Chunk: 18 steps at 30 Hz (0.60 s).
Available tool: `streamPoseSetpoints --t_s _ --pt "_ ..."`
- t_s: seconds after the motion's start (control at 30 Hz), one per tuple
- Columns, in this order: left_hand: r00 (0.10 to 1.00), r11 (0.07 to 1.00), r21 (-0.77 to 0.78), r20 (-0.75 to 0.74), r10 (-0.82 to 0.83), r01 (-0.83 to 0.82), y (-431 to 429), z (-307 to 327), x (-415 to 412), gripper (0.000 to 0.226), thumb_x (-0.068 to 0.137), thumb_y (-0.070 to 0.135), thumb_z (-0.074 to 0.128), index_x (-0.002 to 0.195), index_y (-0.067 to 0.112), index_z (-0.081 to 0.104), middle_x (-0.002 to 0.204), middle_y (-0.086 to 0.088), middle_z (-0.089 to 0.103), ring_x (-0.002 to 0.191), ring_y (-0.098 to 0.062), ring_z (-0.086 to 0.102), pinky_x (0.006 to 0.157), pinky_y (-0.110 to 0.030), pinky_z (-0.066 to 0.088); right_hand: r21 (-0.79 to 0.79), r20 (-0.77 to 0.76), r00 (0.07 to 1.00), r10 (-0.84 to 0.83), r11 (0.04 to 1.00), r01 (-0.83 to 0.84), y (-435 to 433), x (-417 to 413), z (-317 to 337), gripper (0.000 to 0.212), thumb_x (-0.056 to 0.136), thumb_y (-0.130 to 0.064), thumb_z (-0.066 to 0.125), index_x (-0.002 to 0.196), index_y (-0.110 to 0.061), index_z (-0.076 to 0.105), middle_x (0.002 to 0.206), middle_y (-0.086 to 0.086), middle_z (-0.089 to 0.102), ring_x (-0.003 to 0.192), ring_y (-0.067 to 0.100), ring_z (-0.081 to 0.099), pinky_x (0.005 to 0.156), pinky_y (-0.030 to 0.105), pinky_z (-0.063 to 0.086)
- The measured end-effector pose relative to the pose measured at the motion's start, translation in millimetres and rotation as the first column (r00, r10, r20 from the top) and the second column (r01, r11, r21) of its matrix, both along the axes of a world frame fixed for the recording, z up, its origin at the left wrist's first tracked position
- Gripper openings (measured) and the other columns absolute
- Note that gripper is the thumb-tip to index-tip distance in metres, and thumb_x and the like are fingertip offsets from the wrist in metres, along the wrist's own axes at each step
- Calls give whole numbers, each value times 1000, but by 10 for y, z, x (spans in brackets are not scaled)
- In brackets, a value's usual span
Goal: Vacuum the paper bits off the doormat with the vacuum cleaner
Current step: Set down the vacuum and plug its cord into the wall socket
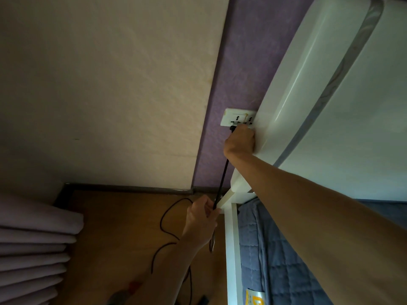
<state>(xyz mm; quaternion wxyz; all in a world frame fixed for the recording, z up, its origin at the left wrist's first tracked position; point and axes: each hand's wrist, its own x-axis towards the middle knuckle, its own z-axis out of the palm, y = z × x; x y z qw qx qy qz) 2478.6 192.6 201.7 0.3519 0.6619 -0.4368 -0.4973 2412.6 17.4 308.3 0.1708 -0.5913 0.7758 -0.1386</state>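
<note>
A white wall socket (237,117) sits on the purple wall strip beside a white headboard. My right hand (241,142) is closed around a black plug (232,128), which is pressed against the socket's lower left outlet. From the plug a black power cord (222,179) runs straight down to my left hand (201,219), which pinches it. Below that hand the cord loops loosely over the wooden floor (123,227). A dark body with a red part (130,291), blurred, lies at the bottom edge. No doormat or paper bits are in view.
A white bed frame (232,249) with a blue quilted cover (275,260) fills the right side. The glossy white headboard (319,84) rises above it. Folded mauve curtains (33,249) hang at the lower left. A dark skirting board (127,188) runs along the cream wall.
</note>
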Motion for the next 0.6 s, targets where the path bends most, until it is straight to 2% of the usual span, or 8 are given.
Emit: streamPoseSetpoints --t_s 0.43,0.6 --pt "999 1000 3 -33 -1 1 -47 -46 54 12 92 13 67 87 8 57 70 -3 61 57 -8 61 52 -15 48 -25 -27 1000 -4 1000 3 21 0 45 31 96 -11 57 124 0 52 125 16 59 114 25 59 88 27 48" --pt "999 1000 -15 -36 -16 16 -81 -24 59 12 92 12 66 87 7 57 69 0 61 55 -4 61 53 -13 48 -27 -3 1000 -12 1000 12 0 9 54 30 94 -8 58 122 2 55 125 19 60 116 29 58 90 31 49"
